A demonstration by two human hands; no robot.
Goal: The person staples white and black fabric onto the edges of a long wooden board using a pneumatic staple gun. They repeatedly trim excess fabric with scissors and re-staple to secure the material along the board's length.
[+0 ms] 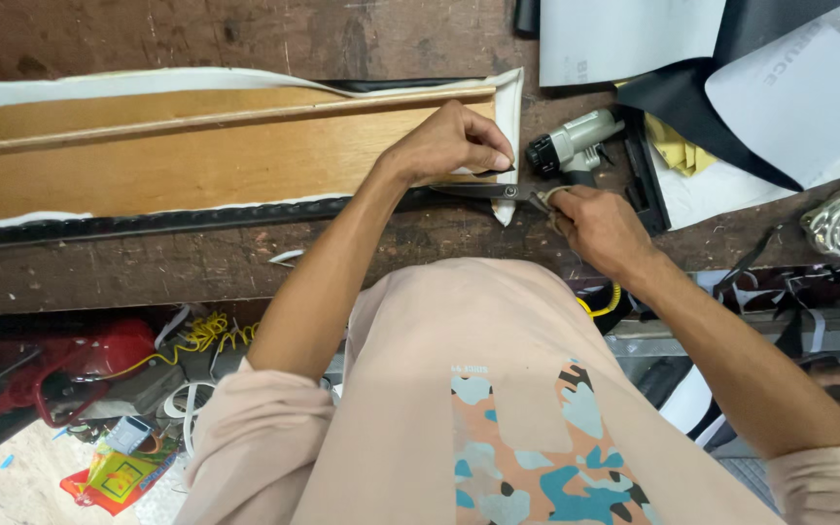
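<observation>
While the left hand [454,141] pinches white fabric [509,107] at the wooden panel's [196,146] right end, the right hand [600,228] grips scissors [483,192], blades pointing left

The board [196,160] is pale wood with a smooth, matt face, edged with white cloth-like lining [509,117] and a black textured strip [148,222], and it lies on a workbench [245,29] of dark, rough, scarred wood. The scissors [488,192] in the right hand [600,228] are dull grey metal. The stapler tool [576,141] shows grey and black plastic-looking housing, and the sheets [789,97] beside it are matt white over black.
</observation>
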